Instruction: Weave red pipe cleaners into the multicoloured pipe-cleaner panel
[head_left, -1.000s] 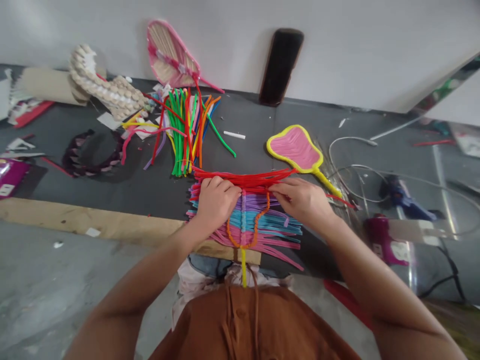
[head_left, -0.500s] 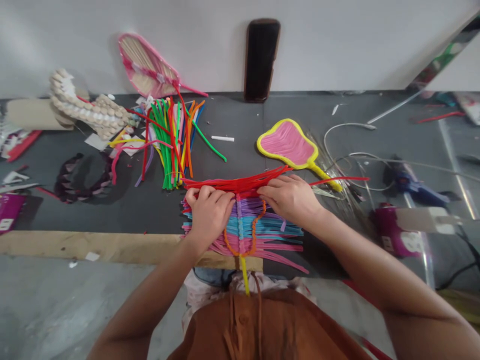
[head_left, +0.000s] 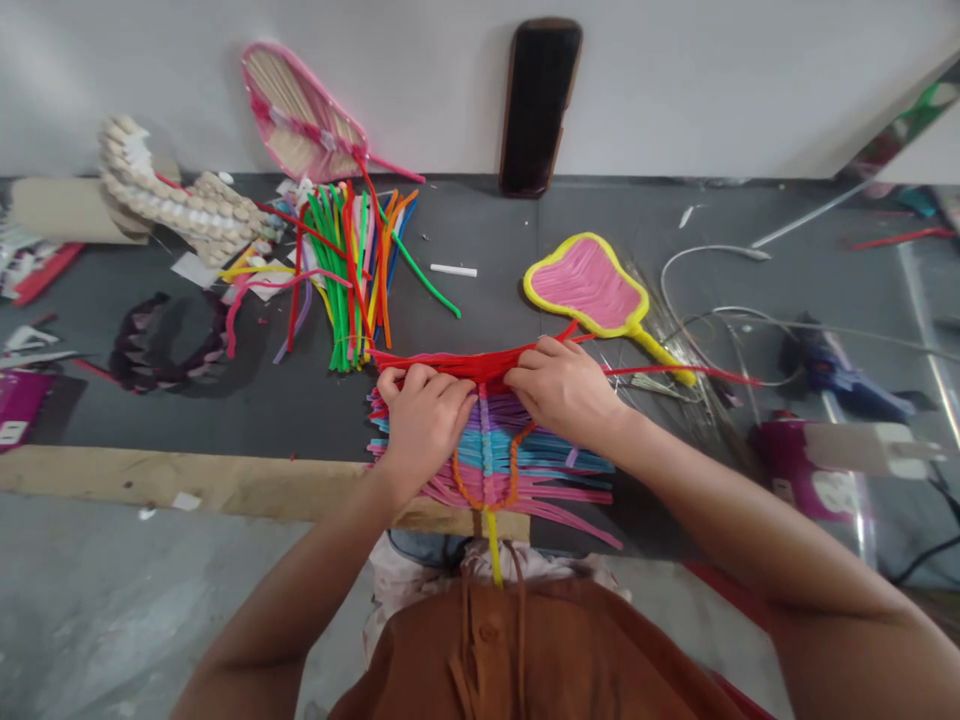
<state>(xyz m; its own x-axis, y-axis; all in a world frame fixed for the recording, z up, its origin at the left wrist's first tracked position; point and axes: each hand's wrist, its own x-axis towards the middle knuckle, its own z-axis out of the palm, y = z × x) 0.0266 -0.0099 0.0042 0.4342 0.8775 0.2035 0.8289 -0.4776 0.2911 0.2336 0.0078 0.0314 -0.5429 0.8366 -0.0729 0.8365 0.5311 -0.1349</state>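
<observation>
A woven piece of pipe cleaners (head_left: 540,470) lies on the dark mat in front of me, with pink, blue and purple rows, an orange loop and a yellow stem. Across its top runs a bunch of red pipe cleaners (head_left: 450,362). My left hand (head_left: 421,412) is closed on the red bunch at the left of the centre spine. My right hand (head_left: 564,388) pinches the same red strands just right of the spine. One red strand (head_left: 690,372) trails off to the right.
A loose bundle of coloured pipe cleaners (head_left: 352,270) lies behind the work. A pink and yellow fan (head_left: 589,288) sits to the right, another pink fan (head_left: 300,110) leans on the wall. Glue guns (head_left: 840,372) and cables lie at the right. A wooden board edge (head_left: 187,480) runs along the front.
Both hands have drawn closer together on the red bunch, pressing it toward the spine. The camera view has shifted slightly; the long red strand now trails farther right.
</observation>
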